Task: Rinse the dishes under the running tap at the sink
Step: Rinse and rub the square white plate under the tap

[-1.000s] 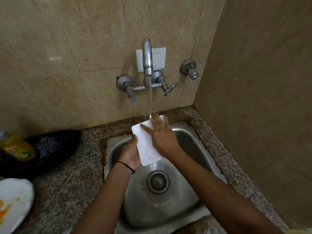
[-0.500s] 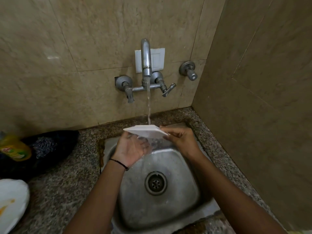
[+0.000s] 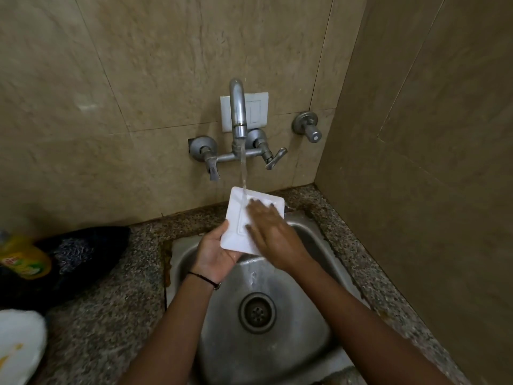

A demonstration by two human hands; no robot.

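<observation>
A white square plate [image 3: 239,218] is tilted up under the stream from the wall tap [image 3: 238,115], above the back of the steel sink [image 3: 313,354]. My left hand [image 3: 216,252] holds the plate by its lower left edge, thumb over the rim. Lying flat on the plate's face, my right hand [image 3: 270,232] has its fingers spread and pointing toward the tap; it is blurred. The water lands on the plate's upper part just left of those fingers.
A drain [image 3: 257,312] sits in the sink's middle. On the speckled counter at left lie a yellow dish-soap bottle [image 3: 26,262], a dark cloth or scrubber [image 3: 80,257] and a white soiled plate [image 3: 19,345]. Tiled walls close in behind and at right.
The plate was held nearly level, edge-on, by both hands half a second ago; now it is tipped up facing me, and my right hand has gone from its edge onto its face.
</observation>
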